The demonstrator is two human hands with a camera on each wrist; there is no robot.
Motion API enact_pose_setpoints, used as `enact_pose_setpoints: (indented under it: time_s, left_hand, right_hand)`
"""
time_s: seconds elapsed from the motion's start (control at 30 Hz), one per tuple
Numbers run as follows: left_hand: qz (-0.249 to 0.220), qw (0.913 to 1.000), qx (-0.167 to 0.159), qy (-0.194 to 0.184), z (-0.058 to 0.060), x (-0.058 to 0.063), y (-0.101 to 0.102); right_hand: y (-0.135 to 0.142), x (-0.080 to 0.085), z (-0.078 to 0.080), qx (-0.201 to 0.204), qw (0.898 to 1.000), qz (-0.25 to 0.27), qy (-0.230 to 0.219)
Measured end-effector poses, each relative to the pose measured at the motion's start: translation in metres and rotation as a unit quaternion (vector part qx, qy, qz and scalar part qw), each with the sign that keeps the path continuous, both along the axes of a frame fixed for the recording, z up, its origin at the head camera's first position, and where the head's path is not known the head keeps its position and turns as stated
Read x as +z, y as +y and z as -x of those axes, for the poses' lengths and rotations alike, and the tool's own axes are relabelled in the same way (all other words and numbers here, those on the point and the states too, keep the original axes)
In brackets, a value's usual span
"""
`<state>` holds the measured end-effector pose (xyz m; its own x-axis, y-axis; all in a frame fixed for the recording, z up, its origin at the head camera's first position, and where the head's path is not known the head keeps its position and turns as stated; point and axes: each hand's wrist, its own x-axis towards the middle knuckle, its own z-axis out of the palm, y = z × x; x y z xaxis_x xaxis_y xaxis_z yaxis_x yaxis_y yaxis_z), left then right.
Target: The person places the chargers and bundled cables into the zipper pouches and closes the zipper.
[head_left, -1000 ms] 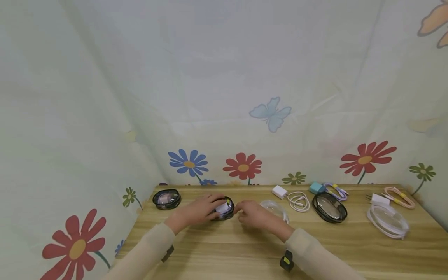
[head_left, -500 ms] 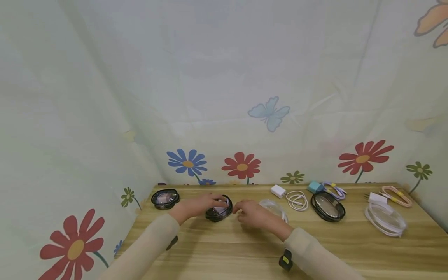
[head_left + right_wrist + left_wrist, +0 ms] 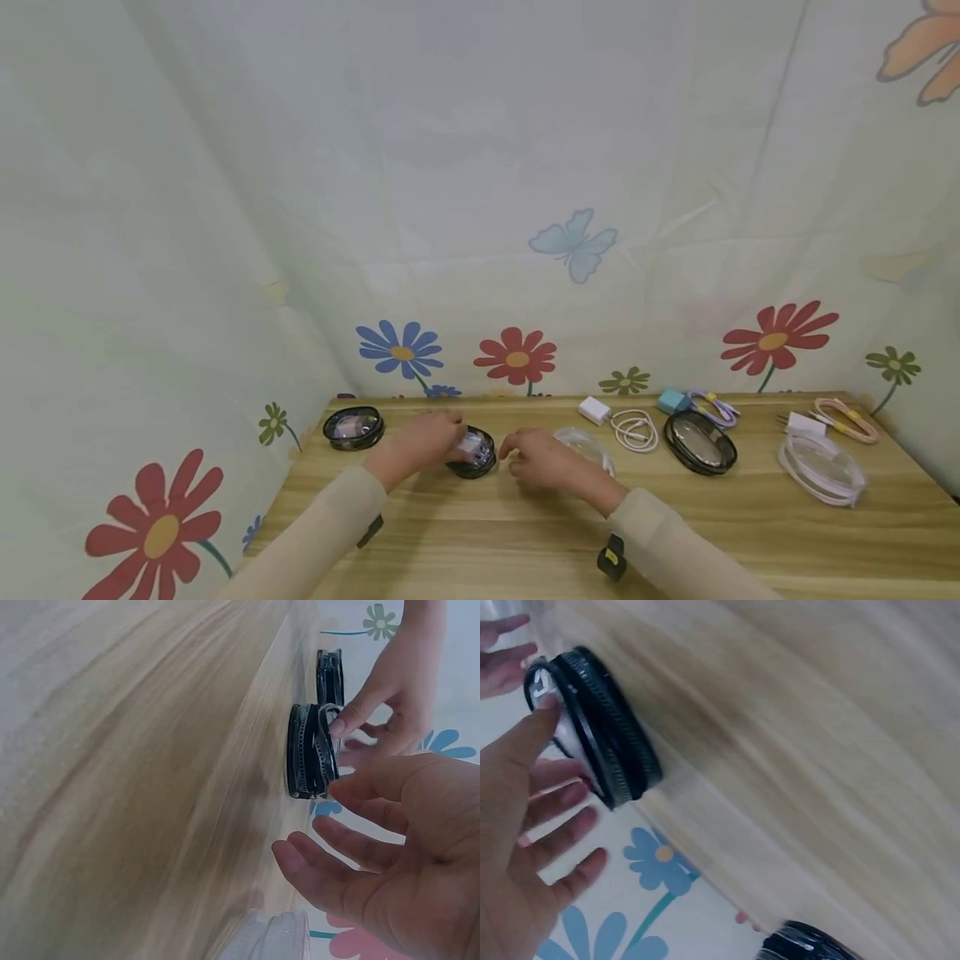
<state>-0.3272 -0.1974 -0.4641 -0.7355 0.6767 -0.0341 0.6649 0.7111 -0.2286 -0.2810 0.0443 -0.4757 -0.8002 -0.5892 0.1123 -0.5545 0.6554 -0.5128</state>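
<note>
A small clear zip pouch with black trim [image 3: 474,460] lies on the wooden table, pale contents showing through it. My left hand [image 3: 422,443] is at its left side. In the left wrist view, the thumb lies on the clear face of the pouch [image 3: 600,731] and the forefinger at its edge, in a pinch; the other fingers spread loosely. My right hand [image 3: 543,460] stays at the pouch's right side, fingers loosely bent with nothing held. In the right wrist view, a fingertip is close to the pouch [image 3: 304,754]; whether it touches, I cannot tell.
Another black-trimmed pouch [image 3: 352,427] sits at the left. White-trimmed pouch [image 3: 581,440] is partly behind my right hand. Farther right lie a white charger [image 3: 595,410] with white cable [image 3: 636,432], teal charger [image 3: 672,401], purple cable [image 3: 716,410], black pouch [image 3: 700,442], white pouch [image 3: 821,472] and peach cable [image 3: 847,419].
My left hand has drawn back from over the pouch to its left side, uncovering more of it. The right hand has stayed nearly still.
</note>
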Motion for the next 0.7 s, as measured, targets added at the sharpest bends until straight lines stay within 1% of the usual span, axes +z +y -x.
enact_pose_setpoints:
  time_s: [0.07, 0.1, 0.17, 0.23, 0.3, 0.37, 0.4, 0.57, 0.63, 0.7]
  left_hand:
    - [0.008, 0.9993, -0.035, 0.006, -0.002, -0.001, -0.003]
    - [0.011, 0.9984, -0.056, 0.001, -0.002, -0.002, -0.005]
    - [0.013, 0.9950, -0.095, -0.029, -0.002, -0.003, -0.010]
    - [0.012, 0.9899, -0.122, -0.071, -0.001, -0.005, -0.015]
    - [0.016, 0.9852, -0.138, -0.100, 0.001, -0.008, -0.020]
    - [0.023, 0.9829, -0.148, -0.107, 0.001, -0.010, -0.023]
    - [0.032, 0.9822, -0.155, -0.101, 0.001, -0.012, -0.024]
    - [0.086, 0.9797, -0.178, -0.033, 0.001, -0.016, -0.027]
    - [0.094, 0.9788, -0.181, -0.020, 0.001, -0.016, -0.028]
    - [0.087, 0.9789, -0.184, -0.020, 0.001, -0.016, -0.029]
  right_hand:
    - [-0.002, -0.001, 0.002, -0.009, 1.000, -0.007, 0.002]
    - [-0.003, -0.001, 0.004, -0.012, 1.000, -0.012, 0.007]
    - [-0.006, -0.003, 0.008, -0.018, 0.999, -0.020, 0.023]
    - [-0.010, -0.005, 0.012, -0.023, 0.998, -0.026, 0.044]
    - [-0.012, -0.009, 0.016, -0.024, 0.997, -0.031, 0.067]
    - [-0.014, -0.013, 0.021, -0.022, 0.995, -0.034, 0.090]
    - [-0.015, -0.014, 0.023, -0.018, 0.994, -0.038, 0.102]
    - [-0.019, -0.021, 0.034, 0.002, 0.986, -0.046, 0.160]
    - [-0.022, -0.022, 0.038, 0.003, 0.985, -0.044, 0.169]
    - [-0.024, -0.023, 0.040, -0.002, 0.985, -0.036, 0.166]
